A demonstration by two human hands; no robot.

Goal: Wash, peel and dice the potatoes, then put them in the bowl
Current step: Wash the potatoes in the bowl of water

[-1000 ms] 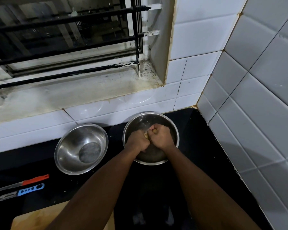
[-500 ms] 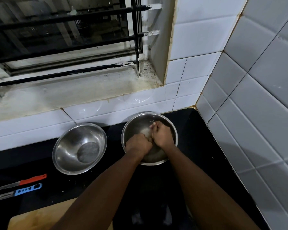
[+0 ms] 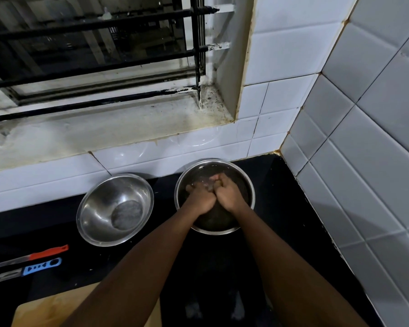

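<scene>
A steel bowl (image 3: 246,182) with dark water stands on the black counter near the tiled corner. Both my hands are inside it. My left hand (image 3: 201,197) and my right hand (image 3: 228,193) are curled side by side round a pale potato (image 3: 208,182), of which only a small wet patch shows between the fingers. A second steel bowl (image 3: 99,208), with nothing in it, stands to the left against the wall.
A knife with an orange handle (image 3: 49,252) and a peeler with a blue handle (image 3: 41,266) lie at the left on the black counter (image 3: 281,220). A wooden cutting board (image 3: 47,308) sits at the bottom left. Tiled walls close in behind and to the right.
Both hands have kept rubbing the potato in the water, turning it slightly; the fingers have shifted deeper toward the bowl's far side. Nothing else has moved.
</scene>
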